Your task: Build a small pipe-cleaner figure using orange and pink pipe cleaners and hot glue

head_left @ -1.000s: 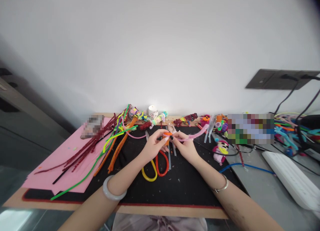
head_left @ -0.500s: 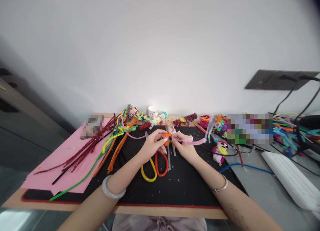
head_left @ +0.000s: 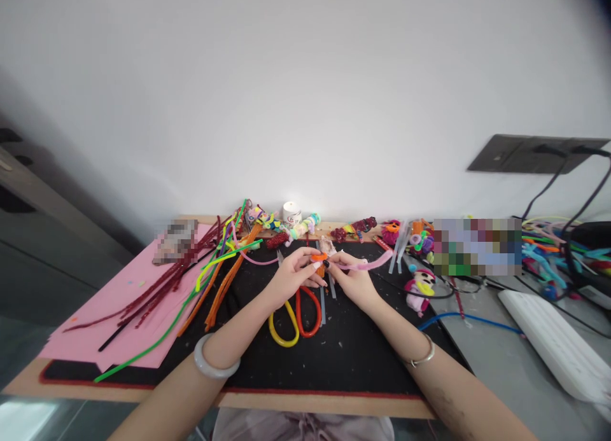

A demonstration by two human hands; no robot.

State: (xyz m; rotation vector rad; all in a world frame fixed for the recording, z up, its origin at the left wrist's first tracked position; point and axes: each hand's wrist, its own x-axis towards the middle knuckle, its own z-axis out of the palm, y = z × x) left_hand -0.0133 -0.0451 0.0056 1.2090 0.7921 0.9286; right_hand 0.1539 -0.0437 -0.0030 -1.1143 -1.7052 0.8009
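your left hand [head_left: 292, 277] pinched the small orange fuzzy piece [head_left: 319, 260] above the black mat [head_left: 353, 358] — right hand [head_left: 352, 280] gripped the pink pipe cleaner [head_left: 370, 263]; each wrap wanted steady tension.

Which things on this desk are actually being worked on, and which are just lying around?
In hand:
left hand
right hand
small orange piece
pink pipe cleaner

Lying about:
scissors
loose pipe cleaners
pink paper sheet
small plush figure
white keyboard
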